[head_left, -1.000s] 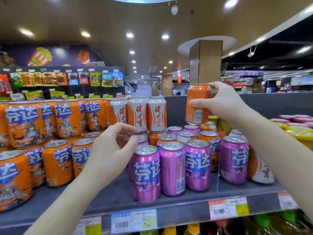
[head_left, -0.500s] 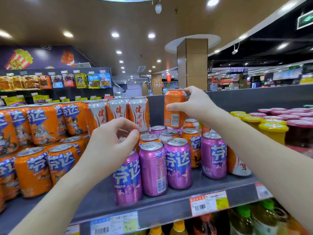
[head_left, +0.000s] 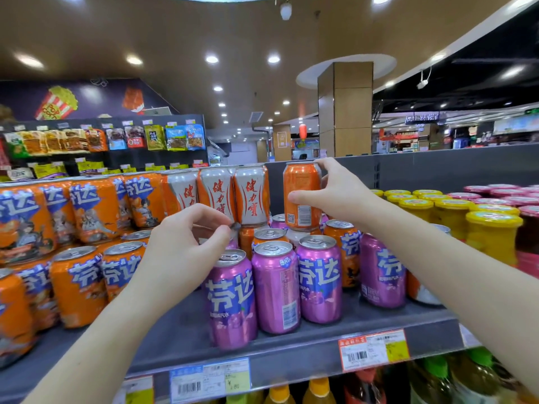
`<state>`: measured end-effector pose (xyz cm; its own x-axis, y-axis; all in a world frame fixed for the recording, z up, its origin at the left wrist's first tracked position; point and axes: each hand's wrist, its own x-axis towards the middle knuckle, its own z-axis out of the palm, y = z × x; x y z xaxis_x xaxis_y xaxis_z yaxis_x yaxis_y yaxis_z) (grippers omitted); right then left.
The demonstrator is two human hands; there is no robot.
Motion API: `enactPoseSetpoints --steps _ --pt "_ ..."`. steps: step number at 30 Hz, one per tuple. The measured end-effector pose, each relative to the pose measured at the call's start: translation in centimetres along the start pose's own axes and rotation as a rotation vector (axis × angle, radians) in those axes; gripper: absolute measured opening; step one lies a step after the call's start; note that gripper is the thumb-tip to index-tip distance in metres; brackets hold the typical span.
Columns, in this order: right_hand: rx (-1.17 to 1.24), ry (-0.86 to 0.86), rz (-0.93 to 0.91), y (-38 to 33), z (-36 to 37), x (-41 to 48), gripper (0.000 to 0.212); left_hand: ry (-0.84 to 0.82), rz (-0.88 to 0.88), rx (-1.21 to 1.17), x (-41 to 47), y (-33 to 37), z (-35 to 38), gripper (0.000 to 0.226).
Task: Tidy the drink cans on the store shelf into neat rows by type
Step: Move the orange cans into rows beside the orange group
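My right hand (head_left: 335,193) grips an orange can (head_left: 300,196) by its top and side. The can stands upright on the tops of the lower cans, just right of three white-and-orange cans (head_left: 250,193) in the upper layer. My left hand (head_left: 186,246) curls over the top of a purple can (head_left: 233,243) that is mostly hidden behind it, thumb and forefinger pinched at its rim. Several purple cans (head_left: 275,287) stand at the front of the grey shelf (head_left: 306,345), with orange cans (head_left: 347,252) mixed in behind them. Stacked orange cans (head_left: 78,287) fill the left.
Yellow-lidded jars (head_left: 493,228) and pink-lidded ones stand to the right. A grey back panel (head_left: 437,170) rises behind the cans. Price tags (head_left: 373,349) line the shelf edge, and bottles (head_left: 318,392) stand on the shelf below. Snack packs hang on a far rack (head_left: 116,138).
My right hand has brought the orange can down from the air onto the can tops beside the white-and-orange cans. My left hand has stayed on the purple can.
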<state>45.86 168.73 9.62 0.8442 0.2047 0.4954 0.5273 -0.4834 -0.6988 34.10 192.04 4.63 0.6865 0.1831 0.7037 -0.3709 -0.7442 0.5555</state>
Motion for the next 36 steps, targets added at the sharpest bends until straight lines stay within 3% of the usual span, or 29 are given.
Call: enactPoseSetpoints --steps 6,9,14,18,21,27,34,36 --pt "-0.025 -0.057 0.051 0.2 -0.2 0.2 0.066 -0.025 -0.113 0.032 0.7 -1.6 0.2 0.01" --pt "-0.092 -0.184 0.095 0.5 -1.2 0.4 0.065 -0.03 -0.134 0.005 0.9 -2.1 0.2 0.013" --pt "-0.364 -0.305 0.15 1.4 -3.6 0.4 0.074 0.025 -0.144 -0.031 0.8 -2.3 0.1 0.012" --pt "-0.593 -0.481 0.227 1.3 -4.0 -0.1 0.068 0.057 -0.105 -0.033 0.4 -1.2 0.0 0.012" --pt "-0.728 -0.521 0.258 1.6 -3.3 -0.1 0.071 0.051 -0.063 -0.042 -0.1 0.0 0.1 0.012" --pt "-0.653 -0.333 0.295 2.4 -3.1 0.1 0.052 0.059 -0.038 -0.135 -1.3 1.1 -0.2 0.014" --pt "-0.246 0.12 0.178 0.4 -6.4 0.2 0.085 0.079 0.006 -0.18 -1.6 2.1 0.2 0.02" --pt "-0.153 0.266 0.083 -0.7 -6.9 -0.7 0.083 0.077 0.036 -0.173 -1.9 2.6 0.8 0.024"
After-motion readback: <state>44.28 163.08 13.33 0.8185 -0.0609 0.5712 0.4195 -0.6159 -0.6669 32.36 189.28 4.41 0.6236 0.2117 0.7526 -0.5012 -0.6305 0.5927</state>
